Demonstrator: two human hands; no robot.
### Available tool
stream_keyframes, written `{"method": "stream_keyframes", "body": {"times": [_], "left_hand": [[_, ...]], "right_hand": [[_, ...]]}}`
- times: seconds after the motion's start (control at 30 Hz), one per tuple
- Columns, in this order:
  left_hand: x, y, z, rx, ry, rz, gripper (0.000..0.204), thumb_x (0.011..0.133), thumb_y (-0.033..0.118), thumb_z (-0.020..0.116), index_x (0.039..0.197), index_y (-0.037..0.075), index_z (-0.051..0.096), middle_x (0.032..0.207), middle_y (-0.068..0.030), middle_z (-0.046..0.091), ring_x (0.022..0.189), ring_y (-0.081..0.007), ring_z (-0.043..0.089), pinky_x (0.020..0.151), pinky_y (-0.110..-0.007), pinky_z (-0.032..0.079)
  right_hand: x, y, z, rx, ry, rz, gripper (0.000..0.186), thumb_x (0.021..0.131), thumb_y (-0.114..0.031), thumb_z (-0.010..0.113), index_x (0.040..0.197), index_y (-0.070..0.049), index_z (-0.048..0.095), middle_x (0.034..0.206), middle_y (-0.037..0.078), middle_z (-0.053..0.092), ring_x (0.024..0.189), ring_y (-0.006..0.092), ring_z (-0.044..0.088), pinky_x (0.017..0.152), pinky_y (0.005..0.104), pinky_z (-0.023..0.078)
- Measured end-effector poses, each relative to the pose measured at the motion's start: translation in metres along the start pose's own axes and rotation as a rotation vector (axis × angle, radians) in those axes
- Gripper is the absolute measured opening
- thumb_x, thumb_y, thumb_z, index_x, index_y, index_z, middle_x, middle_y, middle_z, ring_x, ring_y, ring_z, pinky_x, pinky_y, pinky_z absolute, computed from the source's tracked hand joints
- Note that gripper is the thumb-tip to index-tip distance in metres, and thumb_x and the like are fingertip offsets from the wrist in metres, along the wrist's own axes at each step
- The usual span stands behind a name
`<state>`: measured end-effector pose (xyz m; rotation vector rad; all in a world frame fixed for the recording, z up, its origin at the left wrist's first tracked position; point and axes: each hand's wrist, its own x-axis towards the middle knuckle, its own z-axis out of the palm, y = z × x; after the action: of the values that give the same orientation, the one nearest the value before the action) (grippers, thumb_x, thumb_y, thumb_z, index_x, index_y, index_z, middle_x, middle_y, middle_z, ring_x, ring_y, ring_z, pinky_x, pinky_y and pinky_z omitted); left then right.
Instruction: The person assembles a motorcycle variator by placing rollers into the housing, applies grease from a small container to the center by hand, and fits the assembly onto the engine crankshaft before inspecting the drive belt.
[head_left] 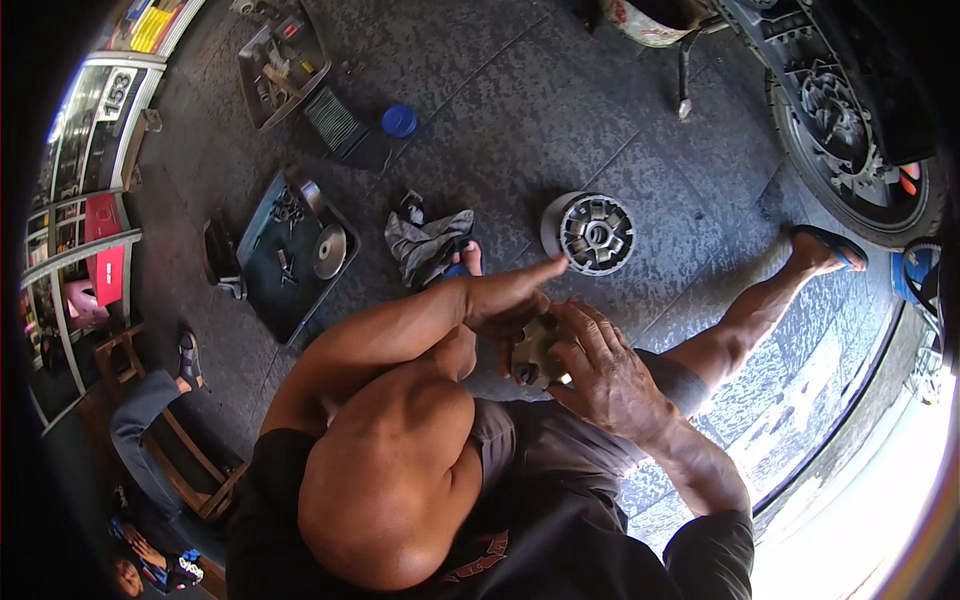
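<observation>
The metal part (537, 357) is held up between the two hands, over the lap and clear of the floor. It is dull and brownish, with notches around its edge, and looks stiff, solid and fairly heavy for its size; it should not bend or break easily, though oil or grease could make it slippery. The outer rim seems the best place to take hold, with fingers settling into the notches.

The right hand (603, 378) is curled over its near and right side, fingers bent around the edge. The left hand (500, 300) is at its far left side, one digit sticking out; the other fingers are partly hidden, so I cannot tell how firmly they close.

Just beyond, a slotted metal drum (597, 236) stands on the floor (690, 215). A crumpled rag (425, 245) lies left of it, then a tray (262, 285) of small parts.
</observation>
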<state>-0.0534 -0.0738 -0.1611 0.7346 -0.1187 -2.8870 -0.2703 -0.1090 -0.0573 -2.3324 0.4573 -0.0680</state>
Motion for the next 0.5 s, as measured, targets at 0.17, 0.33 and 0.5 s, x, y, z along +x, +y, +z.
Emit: {"method": "stream_keyframes", "body": {"times": [0.17,0.33,0.5], "left_hand": [[0.011,-0.005,0.018,-0.038,0.237,0.281,0.072,0.097,0.067,0.038,0.121,0.002,0.06,0.106,-0.0131,0.067,0.092,-0.0239,0.068,0.073,-0.035,0.057],[0.016,0.002,0.017,0.08,0.275,0.389,0.04,0.101,0.043,0.053,0.108,0.005,0.064,0.094,-0.0045,0.068,0.081,-0.0111,0.065,0.064,-0.027,0.053],[0.023,0.001,0.008,0.091,0.288,0.45,0.034,0.1,0.035,0.054,0.104,0.003,0.066,0.092,-0.0062,0.067,0.077,-0.012,0.065,0.06,-0.027,0.054]], "right_hand": [[-0.01,0.003,0.018,0.063,0.139,0.227,0.054,0.069,-0.02,0.085,0.108,0.0,0.054,0.134,0.025,0.044,0.118,0.0442,0.051,0.098,0.0522,0.046],[-0.011,0.0,0.016,0.004,0.2,0.303,0.057,0.069,-0.021,0.085,0.113,-0.002,0.054,0.133,0.024,0.044,0.114,0.0432,0.052,0.095,0.0508,0.047],[-0.014,0.002,0.001,-0.032,0.087,0.193,0.053,0.074,-0.024,0.081,0.121,-0.01,0.058,0.126,0.017,0.048,0.105,0.0345,0.053,0.086,0.0465,0.047]]}}
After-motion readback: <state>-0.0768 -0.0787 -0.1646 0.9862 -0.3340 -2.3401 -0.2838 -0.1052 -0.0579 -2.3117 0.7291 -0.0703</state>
